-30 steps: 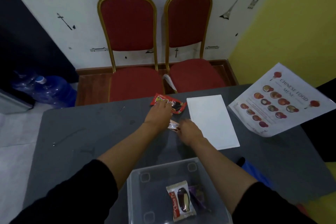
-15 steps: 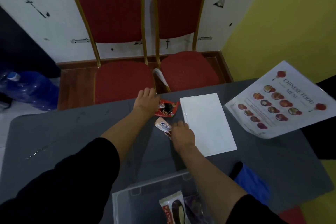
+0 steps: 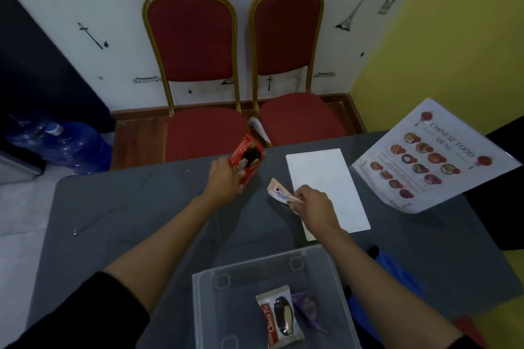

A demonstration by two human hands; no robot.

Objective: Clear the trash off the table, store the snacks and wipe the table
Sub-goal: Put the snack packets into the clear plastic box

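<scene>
My left hand [image 3: 224, 181] grips a red snack packet [image 3: 247, 158] and holds it tilted above the far edge of the grey table [image 3: 136, 207]. My right hand [image 3: 310, 204] pinches a small pink snack packet [image 3: 278, 190] just above the table, beside a white board [image 3: 326, 187]. A clear plastic box [image 3: 272, 272] stands at the near edge between my forearms. Inside it lie a white Choco Pie packet [image 3: 279, 317] and a small purple packet [image 3: 307, 307].
A Chinese food menu sheet [image 3: 433, 159] hangs over the table's right side. A blue cloth [image 3: 397, 272] lies right of the box. Two red chairs [image 3: 195, 65] stand against the wall beyond the table. Blue water bottles [image 3: 71, 144] sit on the floor at left.
Both hands closed on their packets and lifted them off the table: the left raised the red packet, the right picked up the small pink one.
</scene>
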